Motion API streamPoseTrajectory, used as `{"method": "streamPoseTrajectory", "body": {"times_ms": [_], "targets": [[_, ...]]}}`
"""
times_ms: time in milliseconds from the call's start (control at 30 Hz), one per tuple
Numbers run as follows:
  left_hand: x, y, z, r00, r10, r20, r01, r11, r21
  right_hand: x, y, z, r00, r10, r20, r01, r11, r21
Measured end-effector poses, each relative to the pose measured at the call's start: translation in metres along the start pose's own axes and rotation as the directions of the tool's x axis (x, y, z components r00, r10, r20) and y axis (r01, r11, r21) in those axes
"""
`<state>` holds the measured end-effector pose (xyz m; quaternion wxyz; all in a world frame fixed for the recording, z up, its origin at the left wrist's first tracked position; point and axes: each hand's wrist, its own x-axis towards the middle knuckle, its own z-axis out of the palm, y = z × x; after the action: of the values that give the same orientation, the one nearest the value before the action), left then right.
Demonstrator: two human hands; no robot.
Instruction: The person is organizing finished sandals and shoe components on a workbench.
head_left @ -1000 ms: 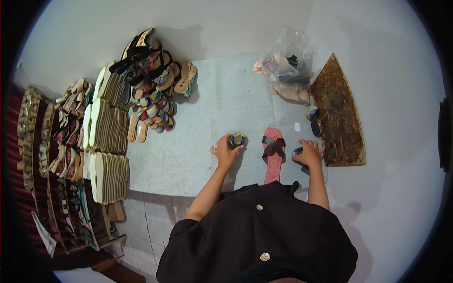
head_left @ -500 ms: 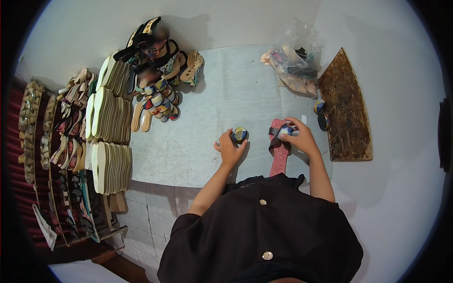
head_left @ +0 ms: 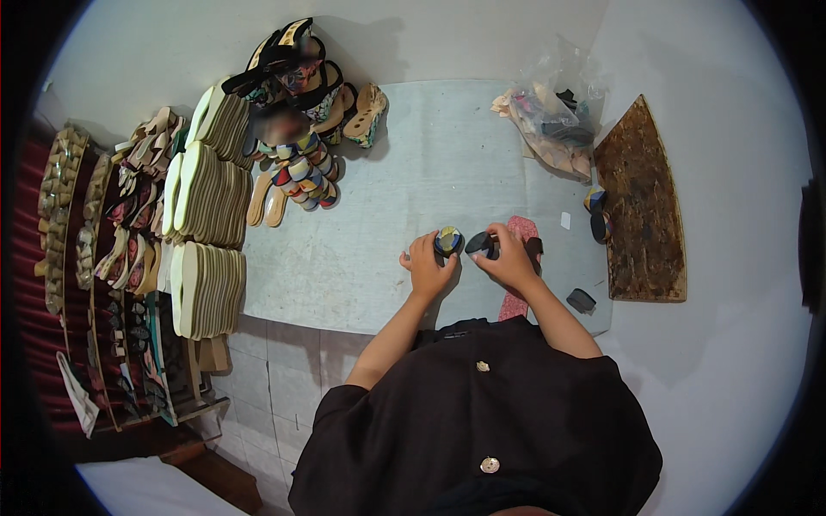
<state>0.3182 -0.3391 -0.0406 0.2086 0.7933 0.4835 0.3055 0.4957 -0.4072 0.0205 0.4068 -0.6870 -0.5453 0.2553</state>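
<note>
Between my left hand (head_left: 428, 265) and the table stands a rounded heel block (head_left: 448, 240) with a yellow, blue and white patchwork pattern, the fingers curled around its left side. In my right hand (head_left: 511, 258) is a second heel block (head_left: 481, 247), its dark grey end showing; the two blocks are close together but apart. Under my right hand and wrist lies a pink speckled sandal sole (head_left: 522, 225) with a dark strap (head_left: 535, 248), partly hidden by the hand. To the right of my forearm a dark grey block (head_left: 582, 300) lies on the table.
Stacks of pale soles (head_left: 211, 202) line the table's left edge, beside finished sandals (head_left: 292, 77) and patchwork heels (head_left: 307, 179). A plastic bag of scraps (head_left: 555, 129), two patchwork heels (head_left: 597, 212) and a brown board (head_left: 645, 206) are at the right. A shoe rack (head_left: 129, 284) stands left.
My right hand has moved left from the pink sole toward my left hand, carrying its heel block, whose dark end now shows. The dark grey block by my forearm has come into view.
</note>
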Motion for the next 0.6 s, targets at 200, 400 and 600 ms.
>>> {"method": "streamPoseTrajectory", "body": {"times_ms": [200,400,600], "targets": [[0.0,-0.002,0.001,1.0,0.002,-0.008,-0.002,1.0,-0.013,0.02,-0.008,0.003,0.98,0.02,0.198,0.059,0.92,-0.388],[0.0,0.002,0.001,1.0,-0.01,-0.017,0.009,1.0,-0.029,0.015,0.0,0.024,0.982,-0.074,0.175,0.142,0.899,-0.413],[0.001,0.004,-0.005,0.998,-0.024,0.054,0.024,1.0,0.012,-0.001,-0.008,-0.001,0.991,0.109,0.074,-0.046,0.812,-0.581]]}}
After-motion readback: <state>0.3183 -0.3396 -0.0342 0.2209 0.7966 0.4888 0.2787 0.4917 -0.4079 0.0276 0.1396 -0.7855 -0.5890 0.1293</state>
